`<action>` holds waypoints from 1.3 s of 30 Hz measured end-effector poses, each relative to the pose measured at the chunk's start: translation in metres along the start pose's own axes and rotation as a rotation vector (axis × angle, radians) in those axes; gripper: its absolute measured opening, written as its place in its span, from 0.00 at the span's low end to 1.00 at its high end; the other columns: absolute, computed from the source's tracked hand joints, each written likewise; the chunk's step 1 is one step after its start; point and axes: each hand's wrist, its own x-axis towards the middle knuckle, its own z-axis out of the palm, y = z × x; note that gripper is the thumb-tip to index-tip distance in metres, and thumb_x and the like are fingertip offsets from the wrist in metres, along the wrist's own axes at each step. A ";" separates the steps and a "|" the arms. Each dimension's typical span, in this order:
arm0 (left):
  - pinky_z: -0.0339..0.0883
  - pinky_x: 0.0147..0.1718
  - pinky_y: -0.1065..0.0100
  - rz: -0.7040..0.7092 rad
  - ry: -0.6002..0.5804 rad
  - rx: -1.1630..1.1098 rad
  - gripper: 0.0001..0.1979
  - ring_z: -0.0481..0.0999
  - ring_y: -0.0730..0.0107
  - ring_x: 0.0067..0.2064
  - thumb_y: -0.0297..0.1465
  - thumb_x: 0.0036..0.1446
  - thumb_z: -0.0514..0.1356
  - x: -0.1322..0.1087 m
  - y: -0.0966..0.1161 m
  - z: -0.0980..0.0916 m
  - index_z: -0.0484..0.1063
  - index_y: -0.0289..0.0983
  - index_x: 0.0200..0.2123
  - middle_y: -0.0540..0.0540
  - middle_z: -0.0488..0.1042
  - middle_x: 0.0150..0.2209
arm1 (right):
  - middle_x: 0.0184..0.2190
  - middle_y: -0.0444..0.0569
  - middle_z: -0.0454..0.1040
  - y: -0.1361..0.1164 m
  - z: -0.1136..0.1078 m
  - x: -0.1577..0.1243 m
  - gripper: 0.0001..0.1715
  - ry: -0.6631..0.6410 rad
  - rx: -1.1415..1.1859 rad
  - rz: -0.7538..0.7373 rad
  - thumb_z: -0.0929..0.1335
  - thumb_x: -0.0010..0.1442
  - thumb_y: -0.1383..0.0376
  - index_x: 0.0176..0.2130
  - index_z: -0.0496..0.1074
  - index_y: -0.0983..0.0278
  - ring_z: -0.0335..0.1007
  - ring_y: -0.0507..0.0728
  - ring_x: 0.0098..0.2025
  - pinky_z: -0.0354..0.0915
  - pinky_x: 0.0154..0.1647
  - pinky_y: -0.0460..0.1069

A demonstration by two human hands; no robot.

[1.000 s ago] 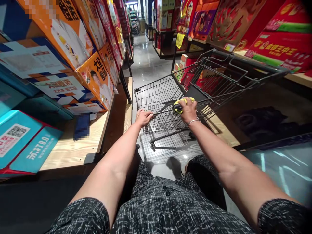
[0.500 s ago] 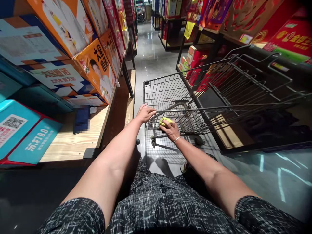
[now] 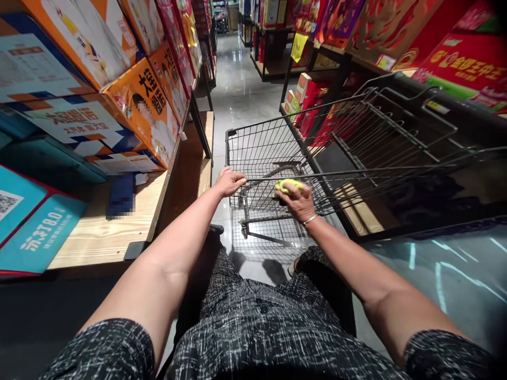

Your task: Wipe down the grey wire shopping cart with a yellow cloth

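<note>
A dark wire shopping cart (image 3: 264,117) stands crosswise in front of me, its near corner toward my body. My left hand (image 3: 229,182) is closed over the top rim at that corner, thumb side toward the cart. In my right hand (image 3: 301,205) is a bunched yellow-green cloth (image 3: 288,186), pressed against the cart's near wire side just under the top rim. The fingers curl around the cloth and hide part of it. A light bracelet (image 3: 310,219) circles my right wrist.
At left, a wooden shelf (image 3: 79,241) bears orange boxes (image 3: 138,100), a turquoise box (image 3: 47,237) and a dark blue item (image 3: 121,195). Red gift boxes (image 3: 455,58) fill the right shelves, close behind the cart. A grey-floored aisle (image 3: 233,79) runs ahead.
My right hand has slid the cloth rightward along the cart's near side, away from the corner. My left hand keeps its place on the rim. The whole view has shifted slightly.
</note>
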 end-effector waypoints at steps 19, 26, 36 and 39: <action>0.54 0.58 0.54 -0.047 0.044 -0.061 0.21 0.75 0.59 0.49 0.43 0.73 0.49 0.034 0.060 0.027 0.78 0.42 0.38 0.49 0.81 0.37 | 0.67 0.46 0.63 -0.056 0.071 -0.028 0.24 -0.523 0.050 0.122 0.59 0.69 0.64 0.56 0.75 0.49 0.52 0.67 0.62 0.56 0.59 0.59; 0.53 0.60 0.52 -0.044 0.072 -0.146 0.20 0.77 0.61 0.45 0.44 0.71 0.51 0.042 0.053 0.023 0.78 0.42 0.34 0.51 0.81 0.36 | 0.59 0.49 0.69 0.021 0.019 -0.009 0.20 -0.035 -0.034 0.123 0.63 0.68 0.63 0.52 0.78 0.48 0.54 0.65 0.55 0.59 0.53 0.58; 0.56 0.62 0.54 -0.050 0.043 -0.185 0.18 0.78 0.60 0.46 0.45 0.69 0.55 0.047 0.045 0.013 0.80 0.44 0.36 0.52 0.83 0.37 | 0.57 0.55 0.63 0.056 -0.015 -0.001 0.24 0.330 0.014 0.298 0.65 0.59 0.70 0.52 0.78 0.54 0.54 0.68 0.59 0.58 0.60 0.68; 0.53 0.64 0.51 -0.059 0.053 -0.172 0.18 0.78 0.60 0.46 0.45 0.70 0.54 0.047 0.047 0.015 0.80 0.44 0.36 0.52 0.83 0.37 | 0.58 0.55 0.63 0.038 0.017 -0.013 0.27 0.146 0.042 0.334 0.63 0.59 0.72 0.52 0.78 0.54 0.55 0.67 0.58 0.59 0.59 0.66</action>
